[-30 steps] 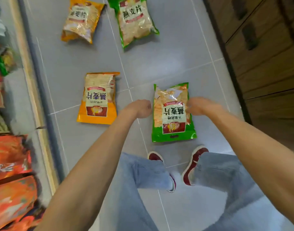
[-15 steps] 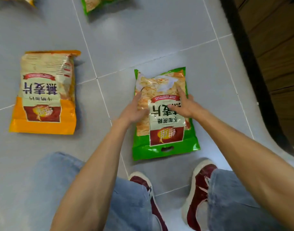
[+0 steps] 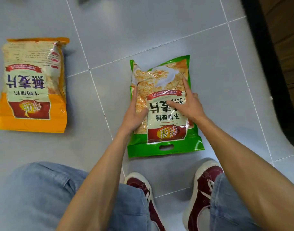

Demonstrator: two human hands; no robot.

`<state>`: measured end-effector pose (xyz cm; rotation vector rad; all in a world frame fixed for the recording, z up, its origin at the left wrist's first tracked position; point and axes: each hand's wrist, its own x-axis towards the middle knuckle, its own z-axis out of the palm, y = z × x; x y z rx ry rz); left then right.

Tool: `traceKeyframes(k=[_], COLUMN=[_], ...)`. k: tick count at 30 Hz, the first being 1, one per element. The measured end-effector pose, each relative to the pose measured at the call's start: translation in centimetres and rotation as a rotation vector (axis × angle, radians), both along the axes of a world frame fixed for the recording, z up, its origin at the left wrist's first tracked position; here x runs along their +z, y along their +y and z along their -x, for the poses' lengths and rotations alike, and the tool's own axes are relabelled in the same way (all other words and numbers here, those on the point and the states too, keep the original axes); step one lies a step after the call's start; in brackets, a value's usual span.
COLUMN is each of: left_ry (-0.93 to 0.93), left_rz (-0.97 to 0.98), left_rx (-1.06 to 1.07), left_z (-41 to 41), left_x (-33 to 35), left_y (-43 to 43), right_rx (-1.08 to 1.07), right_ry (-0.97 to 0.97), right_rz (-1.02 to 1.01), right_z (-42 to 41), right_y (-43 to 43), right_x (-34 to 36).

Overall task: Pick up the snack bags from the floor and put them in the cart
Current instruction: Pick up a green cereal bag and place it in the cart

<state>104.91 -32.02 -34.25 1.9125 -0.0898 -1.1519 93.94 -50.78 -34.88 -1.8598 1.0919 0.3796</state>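
Green snack bag [image 3: 159, 77] lies flat on the floor [image 3: 159, 30] at 12 o'clock from the shoes [image 3: 208, 172]; the grasp step is in hand. The right hand [image 3: 190, 105] rests on its face, fingers spread straight, and the left hand [image 3: 134, 114] lies along its 9 o'clock edge, grip undeterminable. The next move probably requires closing both hands and lifting; no cart is visible.

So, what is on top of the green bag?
Two hands: the left hand along the left edge of the green bag, the right hand spread over its label, hiding some print.
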Motion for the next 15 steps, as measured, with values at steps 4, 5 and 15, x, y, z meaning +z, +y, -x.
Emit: traceKeyframes(k=[4,5,15], left_ry=[0.079,0.089,0.003], left_rz=[0.067,0.086,0.199], left_rx=[0.221,0.271,0.414], left_z=[0.6,0.8,-0.6], left_x=[0.2,0.5,13.8], left_y=[-0.7,-1.0,0.0], right_rx=[-0.075,-0.105,-0.023], right_ry=[-0.094,-0.114,-0.297], right_rz=[-0.077,-0.105,-0.032], right_z=[-0.1,-0.1,-3.8], right_y=[-0.1,0.0,2.0], right_x=[0.2,0.3,13.9])
